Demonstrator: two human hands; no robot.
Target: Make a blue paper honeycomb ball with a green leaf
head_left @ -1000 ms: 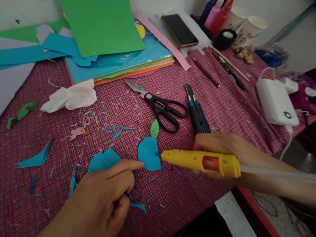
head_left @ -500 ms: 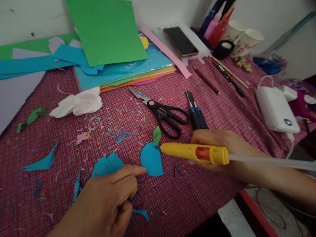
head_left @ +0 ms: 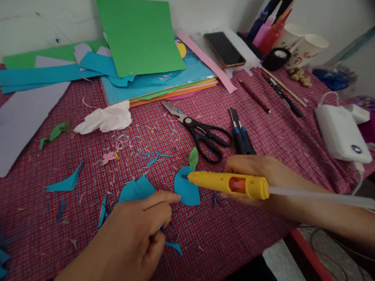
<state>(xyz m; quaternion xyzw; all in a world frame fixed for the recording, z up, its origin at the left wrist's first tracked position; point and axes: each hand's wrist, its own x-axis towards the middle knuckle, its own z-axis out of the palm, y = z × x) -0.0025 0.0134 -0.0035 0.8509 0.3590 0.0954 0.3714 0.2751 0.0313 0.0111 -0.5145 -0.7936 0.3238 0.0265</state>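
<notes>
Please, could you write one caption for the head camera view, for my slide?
Right hand holding a yellow glue gun over a blue paper cutout, left hand at its edge.

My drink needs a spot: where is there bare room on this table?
Mostly bare cloth lies between the knife, the pen and the white box; another patch, nearly bare, nearer the front edge, between the left hand and right hand. Paper scraps crowd the cloth left of the scissors.
</notes>
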